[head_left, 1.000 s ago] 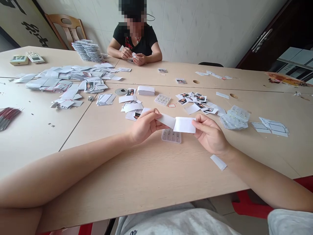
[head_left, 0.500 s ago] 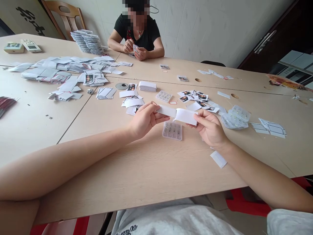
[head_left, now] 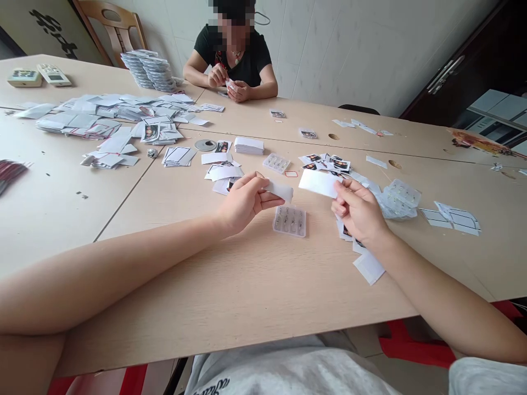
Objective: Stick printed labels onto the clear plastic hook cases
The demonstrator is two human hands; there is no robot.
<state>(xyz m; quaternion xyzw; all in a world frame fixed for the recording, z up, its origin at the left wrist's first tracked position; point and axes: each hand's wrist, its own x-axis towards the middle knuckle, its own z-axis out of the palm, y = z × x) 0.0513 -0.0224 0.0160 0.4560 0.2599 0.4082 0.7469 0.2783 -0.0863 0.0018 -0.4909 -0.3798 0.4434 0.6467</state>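
Observation:
My left hand (head_left: pixel 242 202) pinches a narrow white paper strip (head_left: pixel 280 190) just above the wooden table (head_left: pixel 230 285). My right hand (head_left: pixel 357 211) pinches a wider white card (head_left: pixel 319 182) by its right edge; strip and card are now apart. Between the hands, on the table, lies a small clear plastic tray (head_left: pixel 290 220) with tiny items in its cells. A loose white strip (head_left: pixel 369 267) and a printed card lie under my right wrist.
A person in a black top (head_left: pixel 233 57) sits at the far side handling a small card. Piles of white cards (head_left: pixel 102 118), a stack of packs (head_left: pixel 148 70), photo cards (head_left: pixel 327 163), clear trays (head_left: pixel 397 195) and a card stack (head_left: pixel 248 145) lie about.
The strip and the card, joined end to end a second ago, have come apart. My right hand has pulled the card to the right and slightly up.

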